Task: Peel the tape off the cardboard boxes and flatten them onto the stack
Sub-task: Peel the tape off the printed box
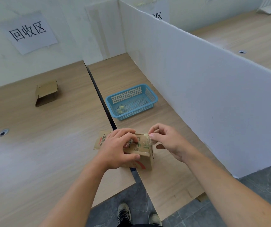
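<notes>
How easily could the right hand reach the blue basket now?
Probably easily. The right hand pinches tape at the top of the box. The basket sits just beyond, on the same desk, open-topped, with nothing standing between them.

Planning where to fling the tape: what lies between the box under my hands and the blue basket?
Only bare tabletop between box and blue basket, per the head view.

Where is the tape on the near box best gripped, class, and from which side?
Pinch the tape by its crumpled loose end, lifted off the box at its top right edge, coming from the right. That end stands clear of the cardboard; the right hand pinches it there, and the left hand holds the other side.
</notes>
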